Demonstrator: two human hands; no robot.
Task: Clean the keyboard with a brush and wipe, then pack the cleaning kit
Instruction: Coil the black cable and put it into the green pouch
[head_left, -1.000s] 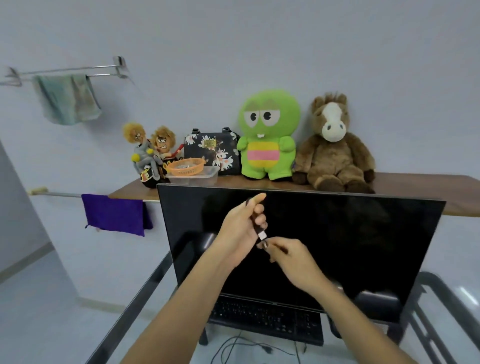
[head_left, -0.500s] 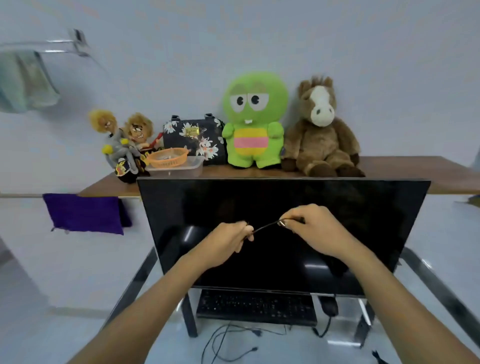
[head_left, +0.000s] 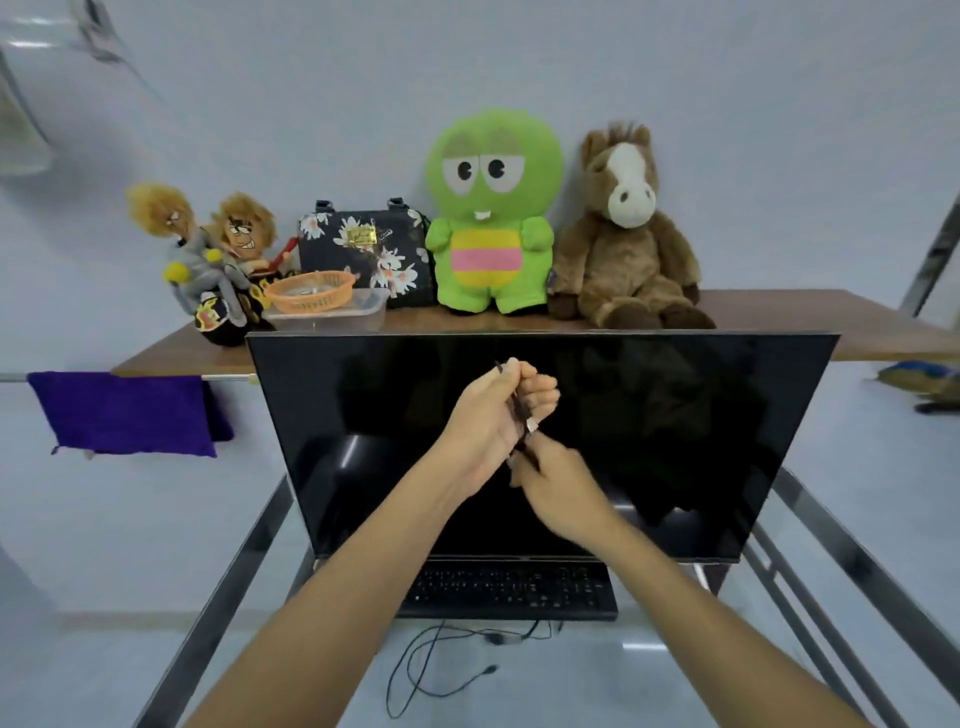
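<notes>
In front of the dark monitor (head_left: 675, 415) my left hand (head_left: 498, 410) grips a thin black brush (head_left: 524, 421) with a silver ferrule, its handle sticking up past my fingers. Just below, my right hand (head_left: 550, 473) pinches the brush's lower end. The two hands touch around the brush. A black keyboard (head_left: 509, 590) lies on the glass table (head_left: 675, 675) under the monitor, well below both hands. The brush's bristles are hidden by my right fingers.
A wooden shelf (head_left: 805, 317) behind the monitor carries a green plush (head_left: 491, 218), a brown horse plush (head_left: 628, 234), a floral bag (head_left: 363, 249), two dolls (head_left: 208, 260) and an orange basket (head_left: 309, 293) in a clear tub. A purple cloth (head_left: 119, 413) hangs left. Cables (head_left: 441, 670) trail below the keyboard.
My hands had drawn apart sideways along the brush, then came back together. The left hand now holds it upright and the right hand sits just beneath. The view also shifted.
</notes>
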